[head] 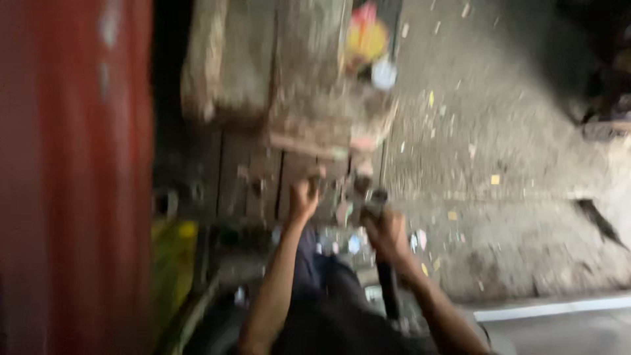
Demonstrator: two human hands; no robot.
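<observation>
The picture is motion-blurred. My left hand (303, 197) is raised with its fingers curled around a small object that I cannot make out, close to the lower edge of a rough wooden block (315, 98). My right hand (384, 230) is shut on a dark tool (376, 200) whose head pokes above the fist and whose dark handle runs down below the wrist. The two hands are a short gap apart, over dark wooden planks (256, 184).
A large red surface (72, 177) fills the left side. Gritty ground (499, 164) strewn with small coloured scraps lies to the right. A yellow-and-red thing (367, 36) sits at the top. A pale strip (552, 307) crosses the lower right.
</observation>
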